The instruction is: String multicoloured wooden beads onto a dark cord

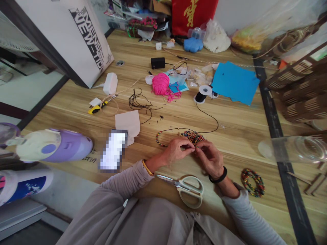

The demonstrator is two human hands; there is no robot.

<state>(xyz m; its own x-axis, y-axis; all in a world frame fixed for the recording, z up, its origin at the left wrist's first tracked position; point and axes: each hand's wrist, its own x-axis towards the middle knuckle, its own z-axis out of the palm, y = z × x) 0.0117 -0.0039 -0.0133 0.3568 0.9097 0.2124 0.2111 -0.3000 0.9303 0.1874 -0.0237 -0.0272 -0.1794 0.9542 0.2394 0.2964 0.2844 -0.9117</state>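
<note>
My left hand is closed in a pinch over the table. A black cord strung with colourful beads curves into it from the left. My right hand pinches close to the left fingertips, and whatever sits between its fingers is too small to make out. Just behind both hands lies a heap of loose multicoloured beads, partly covered by them. The cord loops back to a spool of black cord. Scissors with pale handles rest in front of my hands. A finished-looking coil of beads lies right of my right wrist.
Left are a phone, pale paper, a purple bottle and a yellow cutter. Further back lie black cord scraps, pink yarn and blue sheets. A clear jar lies at right.
</note>
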